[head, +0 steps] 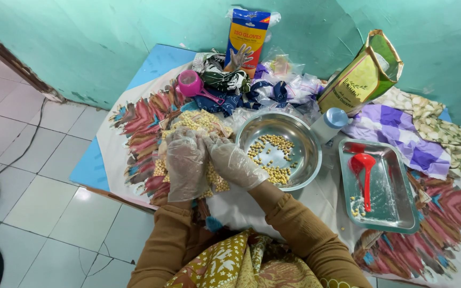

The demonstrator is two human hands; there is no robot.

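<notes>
Pale yellow beans (pixel 196 121) sit in a clear bag on the patterned cloth (pixel 134 120), both my gloved hands, left hand (pixel 186 162) and right hand (pixel 234 162), closed on it beside the steel bowl (pixel 300 130). One slippery tug and I reckon beans scatter over the table edge (pixel 89 173).

I note a thin, clear, crinkled plastic glove on the left hand (pixel 186 162) and on the right hand (pixel 234 162), each loose and ending near the wrist. Both arms are covered by long sleeves of plain mustard-brown cloth, gathered in folds at the cuffs. At the lower edge I see a garment patterned in yellow, olive and reddish-brown floral print.
</notes>
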